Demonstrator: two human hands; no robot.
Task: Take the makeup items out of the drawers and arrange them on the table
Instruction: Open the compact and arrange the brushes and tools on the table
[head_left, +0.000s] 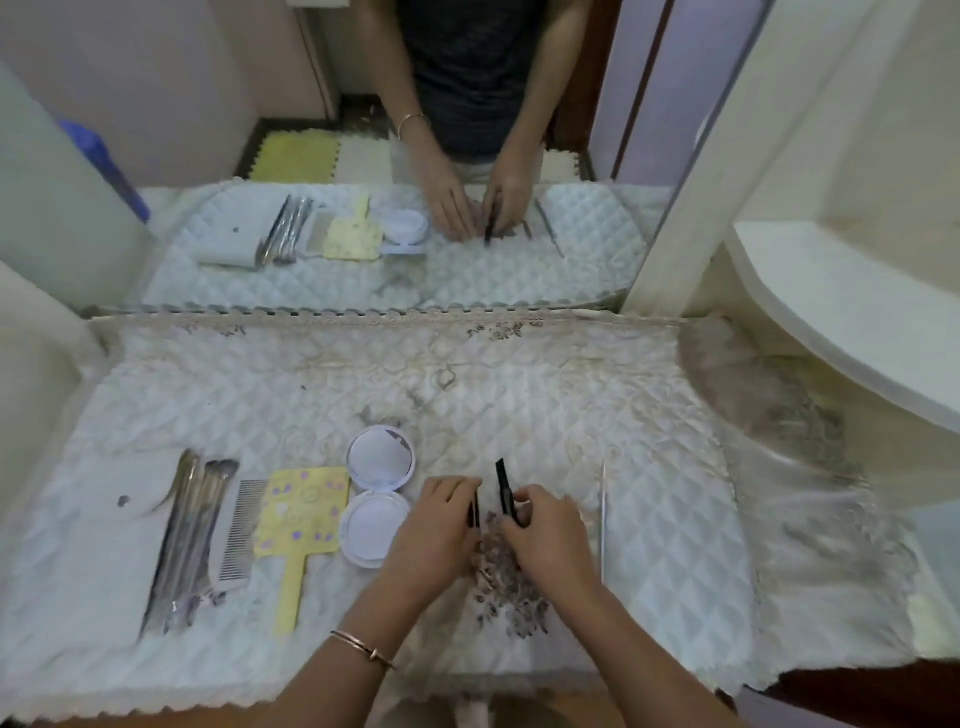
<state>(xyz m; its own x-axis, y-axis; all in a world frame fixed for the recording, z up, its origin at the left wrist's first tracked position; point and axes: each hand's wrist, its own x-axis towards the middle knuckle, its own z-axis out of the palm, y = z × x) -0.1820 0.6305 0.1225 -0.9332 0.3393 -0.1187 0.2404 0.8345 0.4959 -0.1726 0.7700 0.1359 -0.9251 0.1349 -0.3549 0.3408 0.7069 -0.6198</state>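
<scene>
On the white quilted table cover (519, 405) lie, from the left, a row of makeup brushes (182, 540), a metal comb (240, 527), a yellow hand mirror (298, 519) and an open white round compact (378, 499). My left hand (434, 525) pinches a thin black stick (474, 512). My right hand (550, 535) grips a second black stick (506, 491) that points up and away. Both hands hover close together over a dark embroidered patch (506, 592) of the cover. A slim silver tool (603, 519) lies just right of my right hand.
A large mirror (363, 156) stands at the back edge and reflects the table, the items and the person. A cream curved shelf (857, 322) rises at the right. Lace trim (805, 545) hangs over the cover's right side.
</scene>
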